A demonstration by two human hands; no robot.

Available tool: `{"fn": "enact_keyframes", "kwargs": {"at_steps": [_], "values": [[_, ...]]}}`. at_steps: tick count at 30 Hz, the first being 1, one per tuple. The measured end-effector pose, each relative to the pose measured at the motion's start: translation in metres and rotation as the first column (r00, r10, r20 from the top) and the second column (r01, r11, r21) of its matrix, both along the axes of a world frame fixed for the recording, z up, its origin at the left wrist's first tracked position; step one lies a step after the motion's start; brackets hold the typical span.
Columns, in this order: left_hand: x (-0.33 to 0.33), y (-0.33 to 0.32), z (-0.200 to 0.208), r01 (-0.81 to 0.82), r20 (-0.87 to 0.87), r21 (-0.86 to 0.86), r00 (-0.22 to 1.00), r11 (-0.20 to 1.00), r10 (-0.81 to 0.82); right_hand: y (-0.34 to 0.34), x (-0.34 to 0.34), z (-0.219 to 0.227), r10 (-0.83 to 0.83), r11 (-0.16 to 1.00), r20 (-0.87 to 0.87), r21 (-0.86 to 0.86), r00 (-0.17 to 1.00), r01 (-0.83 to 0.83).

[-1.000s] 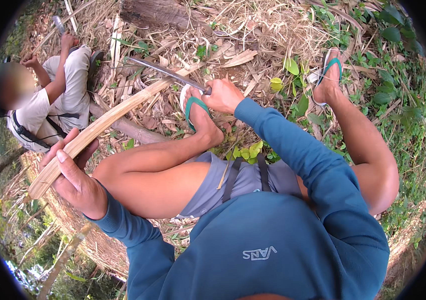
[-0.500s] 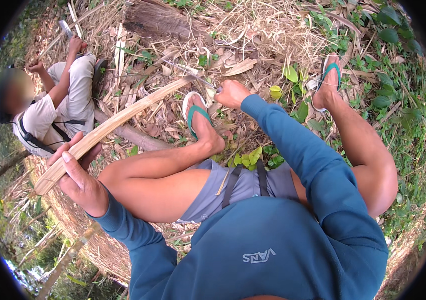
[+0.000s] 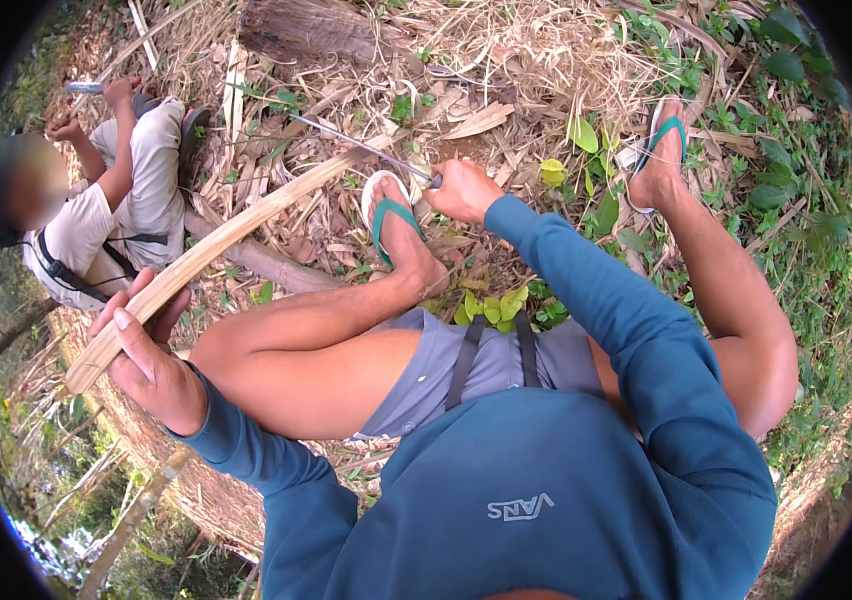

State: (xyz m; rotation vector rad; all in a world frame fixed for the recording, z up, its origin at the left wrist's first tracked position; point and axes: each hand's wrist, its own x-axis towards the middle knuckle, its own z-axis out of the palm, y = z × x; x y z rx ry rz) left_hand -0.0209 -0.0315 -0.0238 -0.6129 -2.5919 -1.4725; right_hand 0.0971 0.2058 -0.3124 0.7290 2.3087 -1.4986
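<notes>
Over dry leaf litter | left hand (image 3: 146, 350) gripping pale bamboo strip (image 3: 236, 235) | right hand (image 3: 461, 190) fisted round long knife (image 3: 366, 145)

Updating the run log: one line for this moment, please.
left hand: grips bamboo strip | right hand: holds knife | blade on strip
</notes>
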Motion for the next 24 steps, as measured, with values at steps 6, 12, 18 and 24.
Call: {"fn": "enact_keyframes", "kwargs": {"at_steps": [6,12,18,24], "values": [[-0.013,0.005,-0.005,-0.002,0.022,0.013,1.000,1.000,0.001,0.019,-0.003,-0.023,-0.038,0.989,0.046,0.148,0.998,0.031],[-0.010,0.009,-0.005,0.039,0.041,0.053,0.998,0.998,-0.042,0.022,0.013,-0.048,-0.112,0.982,0.120,0.168,0.987,0.091],[-0.020,-0.017,-0.006,-0.022,0.055,0.057,0.998,0.998,0.019,0.012,0.006,-0.022,-0.004,0.989,-0.007,0.148,1.000,0.005],[-0.025,-0.022,0.000,-0.017,0.060,0.074,0.998,0.997,0.013,0.040,0.013,-0.055,-0.081,0.997,0.206,0.027,0.975,0.077]]}}
